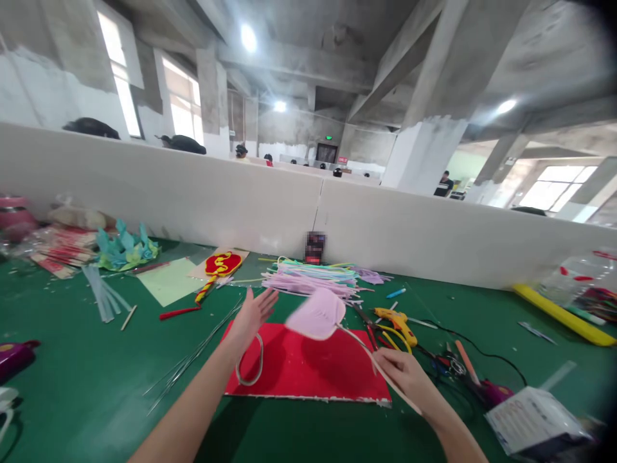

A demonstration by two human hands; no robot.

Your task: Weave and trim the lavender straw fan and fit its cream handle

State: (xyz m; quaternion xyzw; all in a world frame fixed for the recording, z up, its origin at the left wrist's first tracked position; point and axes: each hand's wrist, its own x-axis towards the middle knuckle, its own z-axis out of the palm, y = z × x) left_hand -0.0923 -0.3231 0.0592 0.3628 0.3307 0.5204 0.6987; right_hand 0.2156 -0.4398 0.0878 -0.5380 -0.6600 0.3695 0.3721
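My right hand [402, 376] is closed on the thin pale stem of a light pink fan-shaped piece [321, 315], which is tilted above a red board [308, 366]. The flat pink part looks slightly blurred. To the left of it, my left hand [255, 315] is held up with its fingers stretched out and nothing in it. A whitish loop [261, 363] shows beside my left wrist, over the red board; I cannot tell whether it touches the wrist. Behind both hands lies a pile of pink, green and blue pipe cleaners [308, 283].
A yellow glue gun [398, 325] and pliers with yellow handles [390, 337] lie at right, near a white box [535, 421]. On the left are thin wires [197, 354], a red and yellow fan-shaped piece [222, 263] and pale green paper [166, 281]. A white partition [241, 199] stands behind.
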